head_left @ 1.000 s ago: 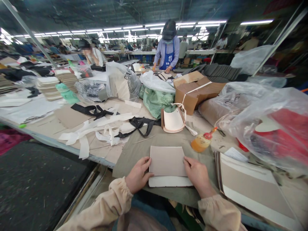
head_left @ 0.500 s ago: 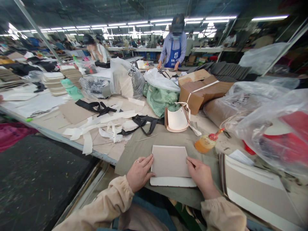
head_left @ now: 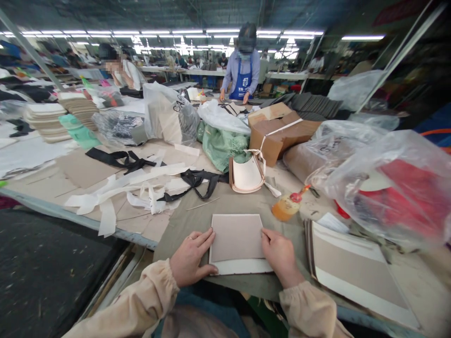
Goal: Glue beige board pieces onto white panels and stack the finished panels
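In front of me a flat beige panel (head_left: 237, 237) with a white strip (head_left: 243, 267) along its near edge lies on the grey-green sheet (head_left: 176, 234). My left hand (head_left: 192, 257) rests along its left side, fingers stretched out, with the thumb apart at the near left corner. At the right edge, the fingers and thumb of my right hand (head_left: 278, 253) close on the panel; its other fingers are curled under. A bottle of amber liquid (head_left: 285, 207) with a red cap stands beyond my right hand.
Beige panels (head_left: 355, 263) are stacked on the right. Curved pieces (head_left: 247, 176) lie ahead, with white strips (head_left: 105, 206) and black strips (head_left: 200, 180) to their left. Behind are a brown bundle (head_left: 282, 136), a green sack (head_left: 225, 148) and clear bags (head_left: 394, 183). A co-worker (head_left: 241, 70) stands across the table.
The view has turned a little to the right, so everything sits further left. My left thumb has slid down to the panel's near left corner. The white strip's left end now lines up with the beige part.
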`<state>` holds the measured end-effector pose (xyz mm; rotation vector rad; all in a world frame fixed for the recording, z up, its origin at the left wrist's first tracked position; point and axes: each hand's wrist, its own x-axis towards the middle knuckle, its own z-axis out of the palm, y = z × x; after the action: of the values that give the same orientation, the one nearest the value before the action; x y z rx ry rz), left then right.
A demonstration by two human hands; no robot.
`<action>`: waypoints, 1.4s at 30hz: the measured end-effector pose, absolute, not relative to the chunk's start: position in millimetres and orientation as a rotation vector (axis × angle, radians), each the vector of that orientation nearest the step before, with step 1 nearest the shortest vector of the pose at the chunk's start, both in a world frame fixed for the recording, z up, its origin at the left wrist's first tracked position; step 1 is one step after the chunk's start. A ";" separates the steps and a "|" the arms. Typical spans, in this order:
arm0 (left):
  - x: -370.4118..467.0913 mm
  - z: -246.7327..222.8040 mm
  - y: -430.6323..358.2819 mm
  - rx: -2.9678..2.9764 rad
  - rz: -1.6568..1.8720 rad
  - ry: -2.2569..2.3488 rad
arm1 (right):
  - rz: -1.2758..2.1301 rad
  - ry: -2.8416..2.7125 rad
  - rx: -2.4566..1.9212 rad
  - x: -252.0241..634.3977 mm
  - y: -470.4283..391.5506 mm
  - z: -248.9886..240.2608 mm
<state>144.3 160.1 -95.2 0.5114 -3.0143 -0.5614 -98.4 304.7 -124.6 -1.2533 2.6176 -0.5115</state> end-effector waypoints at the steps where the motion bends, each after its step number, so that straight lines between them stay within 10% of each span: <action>1: 143.9 -93.7 160.0 0.504 -0.563 -3.019 | -0.516 2.613 -1.254 -98.0 304.3 -123.7; 42: 139.7 -93.8 169.3 0.572 -0.402 -3.040 | -0.186 2.641 -1.558 -93.1 305.3 -113.1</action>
<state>139.7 169.3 -93.8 0.5719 -3.0399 -0.4025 -93.1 305.3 -113.1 -1.5577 2.6406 -0.1863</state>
